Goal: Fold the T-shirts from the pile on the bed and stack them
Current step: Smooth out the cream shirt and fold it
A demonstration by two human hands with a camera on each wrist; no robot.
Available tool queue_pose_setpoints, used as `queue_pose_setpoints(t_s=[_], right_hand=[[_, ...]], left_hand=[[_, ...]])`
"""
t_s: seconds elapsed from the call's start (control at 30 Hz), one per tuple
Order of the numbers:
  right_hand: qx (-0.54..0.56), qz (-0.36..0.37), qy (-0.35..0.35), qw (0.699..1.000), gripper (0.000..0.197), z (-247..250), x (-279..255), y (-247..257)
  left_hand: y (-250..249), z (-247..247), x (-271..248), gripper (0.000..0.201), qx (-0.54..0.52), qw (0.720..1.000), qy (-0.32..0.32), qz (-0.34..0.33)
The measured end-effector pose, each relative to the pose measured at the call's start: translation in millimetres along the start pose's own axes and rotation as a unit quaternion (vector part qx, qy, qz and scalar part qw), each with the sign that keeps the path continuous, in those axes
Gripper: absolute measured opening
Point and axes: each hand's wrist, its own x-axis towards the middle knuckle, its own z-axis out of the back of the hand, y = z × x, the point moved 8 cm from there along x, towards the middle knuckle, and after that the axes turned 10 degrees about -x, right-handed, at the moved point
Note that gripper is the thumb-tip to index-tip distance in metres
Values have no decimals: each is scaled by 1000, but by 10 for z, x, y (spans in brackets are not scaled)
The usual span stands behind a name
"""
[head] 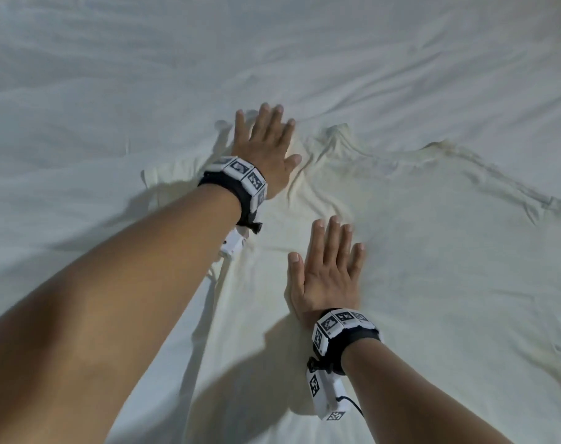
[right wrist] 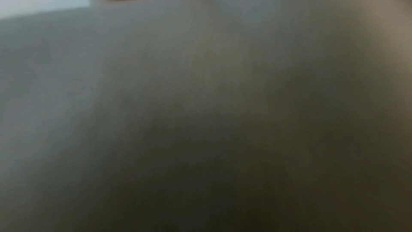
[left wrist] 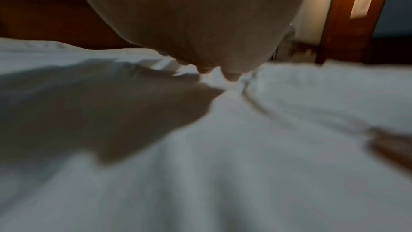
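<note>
White bed sheet [head: 112,75], wood headboard [left wrist: 356,15], dim rm

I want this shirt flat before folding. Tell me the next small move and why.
Probably sweep the right hand outward toward the right sleeve. Both hands lie flat with straight fingers on the cream T-shirt; the left hand rests near the far left shoulder, and creases still run across the collar and right shoulder.

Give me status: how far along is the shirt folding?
Early. Done: one cream T-shirt lies spread on the bed sheet. In hand: left hand and right hand press it flat, fingers straight. Left: every fold and stacking; no pile or stack in view.
</note>
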Motion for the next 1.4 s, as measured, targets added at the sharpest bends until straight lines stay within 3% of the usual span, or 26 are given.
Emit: queue_pose_setpoints(t_s=[0.07,0.13,0.2,0.33,0.4,0.47,0.5,0.6,0.67,0.77,0.8,0.87,0.93,0.97,1.03,1.1,1.13,1.3,1.4], right_hand=[[-1,-3,1,1000,71,-15,7,-6],[-7,-2,2,1000,71,-27,11,-8],[-5,3,1,1000,70,-29,16,4],[-5,4,7,1000,70,-19,-4,15],[-6,10,17,1000,70,-22,-22,13],[-6,19,30,999,71,-8,-12,2],[-12,24,39,999,71,2,12,-10],[-1,51,67,996,69,133,-46,-82],[-1,86,65,994,64,218,-298,-232],[-74,103,51,991,64,190,-928,-855],[-101,77,41,991,65,181,-1119,-1182],[-105,-43,25,993,68,232,-1388,-1897],[-74,-173,33,982,75,279,-1591,-2367],[-73,-180,40,980,78,278,-1664,-2361],[-95,-57,38,993,74,181,-1808,-1970],[-113,91,42,989,66,0,-2012,-1581],[-114,108,49,986,64,-53,-2098,-1560],[-84,-77,36,993,67,1,-2190,-2445],[-88,-71,16,993,64,203,-2163,-2727]], left_hand=[[-221,2,-325,67,-12,999,-11,-30],[-446,-270,-835,65,-19,995,27,-92],[-360,-595,-1277,65,5,992,71,-101],[332,-732,-1454,66,12,1000,12,25],[398,-647,-1503,67,10,995,-17,94],[85,-574,-1633,68,-33,994,-45,90],[-159,-574,-1740,67,-57,995,-56,52],[-670,-869,-2108,77,-55,997,2,-45],[-543,-1063,-2210,79,-45,999,10,-10],[-202,-1138,-2255,67,-75,992,-26,101],[-164,-1134,-2293,67,-76,989,-23,129],[-273,-1077,-2389,69,-66,986,-35,150],[-676,-1016,-2531,69,-76,990,-56,103],[-983,-1032,-2635,70,-87,993,-60,54],[-1627,-1202,-2881,70,-132,989,-36,-53],[-1993,-1411,-3067,69,-145,984,-3,-100],[-2027,-1485,-3110,69,-135,986,-6,-93],[-1740,-1559,-3161,73,-118,987,-36,102],[-1990,-1389,-3132,62,-170,975,-45,139]])
